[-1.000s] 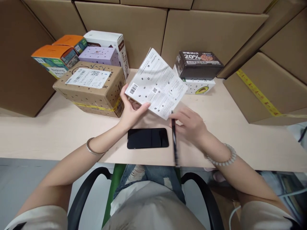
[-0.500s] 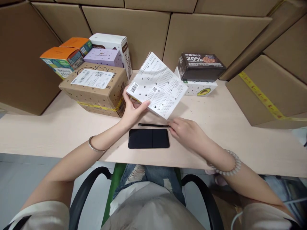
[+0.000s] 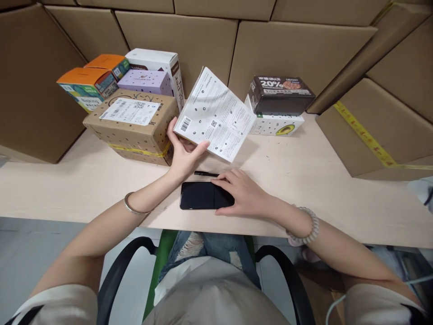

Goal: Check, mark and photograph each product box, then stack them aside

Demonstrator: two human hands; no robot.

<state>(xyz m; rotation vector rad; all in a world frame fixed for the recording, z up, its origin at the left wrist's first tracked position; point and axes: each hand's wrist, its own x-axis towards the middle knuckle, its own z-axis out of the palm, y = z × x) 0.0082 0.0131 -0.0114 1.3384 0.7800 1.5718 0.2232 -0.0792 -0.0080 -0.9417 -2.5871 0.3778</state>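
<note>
Right hand: since the earlier frames, the right hand point(image 3: 245, 194) has left the pen and shifted left across the lower centre of the frame, onto the phone's right end.
Pen: the black pen point(image 3: 205, 173) was in the fingers a second ago; now lies on the counter point(image 3: 291, 171), just above the black smartphone point(image 3: 198, 195), its right end hidden by fingers.
Smartphone: flat at lower centre, screen dark; thumb along its lower edge, forefinger at its upper. Fingers spread across it; whether they press, cannot tell.
Left hand: the left hand point(image 3: 185, 155) pinches the lower-left corner of the white printed pack point(image 3: 216, 118), thumb in front, much as before.
White pack: mid-frame, tilted, barcode side to the camera; drifted slightly up and left. Box or booklet, cannot tell.
Meaning: pen looks set aside, I judge; attention seems split between pack and phone.
Neighbours: taped shipping carton point(image 3: 135, 135) left of the pack; dark brown "20%" box point(image 3: 280, 97) stacked on the avocado-print box point(image 3: 286, 129), upper right.
</note>
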